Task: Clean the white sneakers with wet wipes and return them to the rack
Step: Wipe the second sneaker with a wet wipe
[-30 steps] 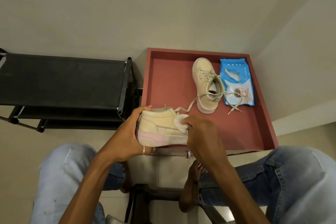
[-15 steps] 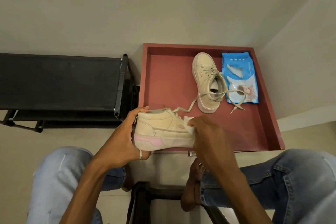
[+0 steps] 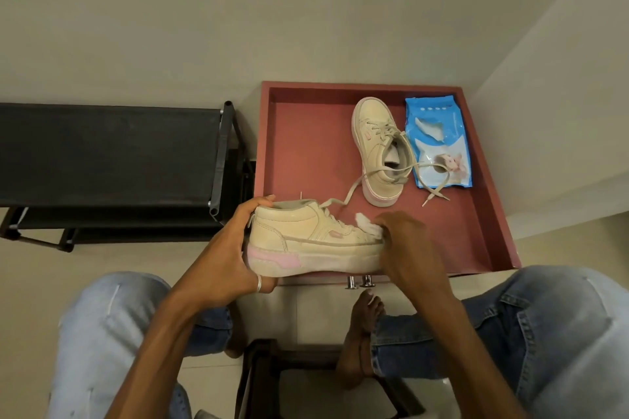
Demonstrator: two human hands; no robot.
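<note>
Fingers of your right hand (image 3: 405,241) are pinching a crumpled wet wipe (image 3: 368,226) against the toe of the sneaker (image 3: 316,245) you are cleaning, closed tight on the cloth. Across the shoe from it, your left hand (image 3: 224,262) is gripping the heel, thumb hooked over the collar and palm cupping the sole's pink patch, so the shoe is hanging on its side between both hands above your knees. Just beyond your right knuckles, the second sneaker (image 3: 379,153) is lying in the red tray (image 3: 306,133), laces trailing loose toward you and over the blue wipe pack (image 3: 439,143) beside it. Farther out past your left hand, the black rack (image 3: 109,153) is standing with no shoes on the shelf that shows. By the look of it you are working through the first shoe: its sole edge is looking grey in places, the other shoe is waiting, and neither is racked yet.
</note>
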